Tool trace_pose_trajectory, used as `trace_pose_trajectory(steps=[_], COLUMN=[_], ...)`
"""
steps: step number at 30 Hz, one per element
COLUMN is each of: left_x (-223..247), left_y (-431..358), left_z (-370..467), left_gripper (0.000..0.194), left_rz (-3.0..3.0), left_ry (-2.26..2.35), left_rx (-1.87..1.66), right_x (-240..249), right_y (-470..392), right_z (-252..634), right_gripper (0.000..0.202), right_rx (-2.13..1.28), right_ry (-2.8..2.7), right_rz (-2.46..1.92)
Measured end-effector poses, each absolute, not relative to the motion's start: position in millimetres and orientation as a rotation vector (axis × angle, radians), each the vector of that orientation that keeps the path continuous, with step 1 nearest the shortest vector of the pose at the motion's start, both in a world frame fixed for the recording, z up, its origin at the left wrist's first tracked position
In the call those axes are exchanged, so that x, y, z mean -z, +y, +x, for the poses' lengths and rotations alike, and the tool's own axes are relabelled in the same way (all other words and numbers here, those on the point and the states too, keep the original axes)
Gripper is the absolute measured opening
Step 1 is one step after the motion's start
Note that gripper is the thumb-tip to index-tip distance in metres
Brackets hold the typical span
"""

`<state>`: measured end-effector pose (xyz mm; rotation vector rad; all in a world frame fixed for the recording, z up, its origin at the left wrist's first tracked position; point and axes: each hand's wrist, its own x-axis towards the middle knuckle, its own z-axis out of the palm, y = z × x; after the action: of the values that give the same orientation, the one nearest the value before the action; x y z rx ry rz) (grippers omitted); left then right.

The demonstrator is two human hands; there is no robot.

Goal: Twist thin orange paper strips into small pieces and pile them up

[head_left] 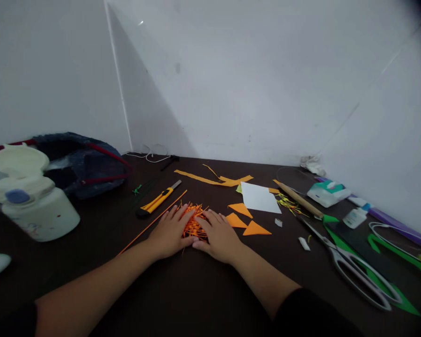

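Note:
A pile of thin orange paper strips (195,225) lies on the dark table between my hands. My left hand (171,233) rests on the pile's left side, palm down with fingers stretched out. From the right, my right hand (219,236) covers the other side, its fingers also spread flat. The two thumbs meet at the near edge of the pile. Part of the strips is hidden under both hands. Just left of my left hand lie a long thin orange strip (150,223) and a yellow utility knife (158,200) with its blade out. Several orange paper triangles (257,229) sit beside my right hand.
A white sheet (259,197) and orange paper bands (199,178) lie farther back. Large scissors (354,267), a small glue bottle (355,217), a wooden stick (298,198) and green paper (405,299) are at right. A white flip-lid container (44,217) stands left. A wall closes the back.

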<state>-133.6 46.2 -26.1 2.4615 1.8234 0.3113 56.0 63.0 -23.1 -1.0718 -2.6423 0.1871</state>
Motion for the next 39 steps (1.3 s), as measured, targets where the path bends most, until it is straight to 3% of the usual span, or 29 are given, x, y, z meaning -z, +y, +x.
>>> trace_pose_trajectory(steps=[5,10,14,19,23,29,34,39], left_x=[27,20,8,-1,11,19,7,3], left_y=[74,90,69,27,24,38,39,36], left_z=[-128,-120,-104,-79,-79,-87,-88,-82], left_gripper=[0.065,0.056,0.040,0.033,0.040,0.037,0.027,0.034], left_rz=[2.541,2.544,2.600,2.901,2.801,2.692,2.425,1.567], left_ry=[1.814,1.873,1.903,1.333,1.560,1.786,1.640,1.176], left_rx=[-0.407,-0.493,-0.584,-0.345,-0.321,-0.461,-0.828,-1.056], right_x=[16,8,13,17,16,13,9,4], right_y=[82,104,110,107,108,114,110,88], right_z=[58,115,150,145,142,150,145,127], right_gripper=[0.060,0.025,0.026,0.028,0.012,0.013,0.009,0.009], right_rx=[-0.104,-0.018,0.091,0.115,0.050,-0.027,-0.167,-0.461], right_ry=[-2.542,-2.352,-2.420,-2.439,-2.389,-2.238,-2.192,-2.224], right_rz=[-1.091,-1.318,-1.408,-1.434,-1.463,-1.493,-1.381,-1.083])
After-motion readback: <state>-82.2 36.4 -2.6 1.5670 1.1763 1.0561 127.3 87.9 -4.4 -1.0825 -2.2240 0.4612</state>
